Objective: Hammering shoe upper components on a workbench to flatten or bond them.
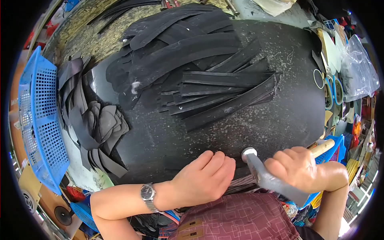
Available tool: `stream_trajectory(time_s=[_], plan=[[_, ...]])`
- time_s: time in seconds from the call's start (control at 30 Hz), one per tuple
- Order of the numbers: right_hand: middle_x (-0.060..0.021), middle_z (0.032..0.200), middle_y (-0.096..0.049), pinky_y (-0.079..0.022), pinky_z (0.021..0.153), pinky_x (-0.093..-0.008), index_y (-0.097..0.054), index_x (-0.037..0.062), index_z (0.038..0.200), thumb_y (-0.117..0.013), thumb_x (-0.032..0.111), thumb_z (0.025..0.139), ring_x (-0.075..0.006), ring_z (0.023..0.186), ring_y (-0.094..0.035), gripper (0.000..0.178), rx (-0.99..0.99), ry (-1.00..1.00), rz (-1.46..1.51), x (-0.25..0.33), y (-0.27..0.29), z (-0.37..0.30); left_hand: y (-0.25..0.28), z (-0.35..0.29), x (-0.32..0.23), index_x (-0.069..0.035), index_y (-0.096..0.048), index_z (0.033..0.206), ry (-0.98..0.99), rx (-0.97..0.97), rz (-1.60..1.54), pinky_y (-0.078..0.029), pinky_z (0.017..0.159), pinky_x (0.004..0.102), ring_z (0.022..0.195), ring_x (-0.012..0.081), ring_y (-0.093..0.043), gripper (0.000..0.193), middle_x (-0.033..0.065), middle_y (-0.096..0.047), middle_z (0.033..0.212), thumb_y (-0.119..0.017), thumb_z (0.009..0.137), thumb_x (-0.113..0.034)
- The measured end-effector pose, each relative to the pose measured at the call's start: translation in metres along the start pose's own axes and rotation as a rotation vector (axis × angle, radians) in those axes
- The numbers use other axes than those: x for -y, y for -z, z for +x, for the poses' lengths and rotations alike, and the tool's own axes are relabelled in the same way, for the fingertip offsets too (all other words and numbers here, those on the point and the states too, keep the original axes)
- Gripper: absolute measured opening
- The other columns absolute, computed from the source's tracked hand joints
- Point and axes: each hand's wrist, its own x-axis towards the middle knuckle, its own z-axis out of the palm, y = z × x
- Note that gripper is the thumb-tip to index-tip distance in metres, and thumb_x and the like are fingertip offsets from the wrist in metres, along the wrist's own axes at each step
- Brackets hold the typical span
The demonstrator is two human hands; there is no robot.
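Note:
My right hand (294, 168) grips the wooden handle of a hammer (266, 176). The hammer's round metal face points toward the black work surface (256, 136) near its front edge, just right of my left hand (208, 174). That left hand has its fingers curled at the same edge, and whatever it holds is hidden beneath them. A silver wristwatch (148, 193) is on my left wrist. Ahead of both hands lie several folded black strips (220, 90). Thin dark strips (242, 183) show at the front edge between the hands.
Wide black strips (184, 48) are heaped at the far side. More dark strips and petal-like pieces (98, 120) lie at the left, beside a blue perforated basket (50, 124). Blue-handled scissors (333, 90) and a clear plastic bag (360, 72) are along the right edge.

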Motion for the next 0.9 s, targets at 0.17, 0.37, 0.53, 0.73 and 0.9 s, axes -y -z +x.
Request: stream_trajectory(time_s=[0.17, 0.37, 0.53, 0.73, 0.9], plan=[[0.0013, 0.059, -0.039, -0.035, 0.039, -0.0243, -0.054, 0.0068, 0.078, -0.06, 0.02, 0.06, -0.0103, 0.047, -0.047, 0.023, 0.036, 0.065, -0.044, 0.011, 0.0, 0.013, 0.003, -0.017, -0.001, 0.005, -0.063, 0.089, -0.064, -0.007, 0.179, -0.044, 0.072, 0.0327, 0.086, 0.0241, -0.053, 0.034, 0.0114, -0.059, 0.091, -0.057, 0.065, -0.018], [0.0003, 0.06, -0.042, -0.038, 0.04, -0.0256, -0.054, 0.0057, 0.078, -0.06, 0.019, 0.059, -0.0118, 0.047, -0.048, 0.024, 0.049, 0.134, 0.019, 0.014, 0.004, 0.035, 0.012, -0.035, 0.003, 0.005, -0.064, 0.09, 0.01, 0.002, 0.076, -0.044, 0.075, 0.0322, 0.089, 0.0236, -0.052, 0.032, 0.0105, -0.059, 0.091, -0.057, 0.069, -0.018], [-0.0003, 0.062, -0.042, -0.039, 0.04, -0.026, -0.054, 0.0045, 0.084, -0.06, 0.019, 0.06, -0.0124, 0.048, -0.049, 0.029, 0.091, 0.14, 0.05, 0.02, 0.001, 0.048, 0.017, -0.052, 0.001, 0.005, -0.064, 0.09, -0.018, -0.001, 0.176, -0.044, 0.076, 0.0336, 0.091, 0.0248, -0.052, 0.031, 0.0125, -0.06, 0.096, -0.056, 0.07, -0.017], [-0.0004, 0.062, -0.042, -0.038, 0.04, -0.0258, -0.055, 0.0049, 0.085, -0.06, 0.02, 0.061, -0.0118, 0.048, -0.048, 0.029, 0.079, 0.178, 0.023, 0.026, 0.0, 0.063, 0.023, -0.072, 0.002, 0.006, -0.064, 0.092, 0.074, -0.019, 0.127, -0.044, 0.077, 0.0336, 0.092, 0.0241, -0.051, 0.034, 0.012, -0.06, 0.097, -0.057, 0.07, -0.018], [0.0002, 0.063, -0.042, -0.039, 0.041, -0.0262, -0.054, 0.0056, 0.086, -0.059, 0.02, 0.062, -0.0116, 0.048, -0.049, 0.028, 0.112, 0.203, 0.044, 0.031, 0.003, 0.083, 0.028, -0.089, 0.004, 0.005, -0.064, 0.091, 0.149, -0.064, 0.082, -0.043, 0.077, 0.0337, 0.092, 0.0237, -0.051, 0.032, 0.0109, -0.06, 0.097, -0.057, 0.071, -0.019]])
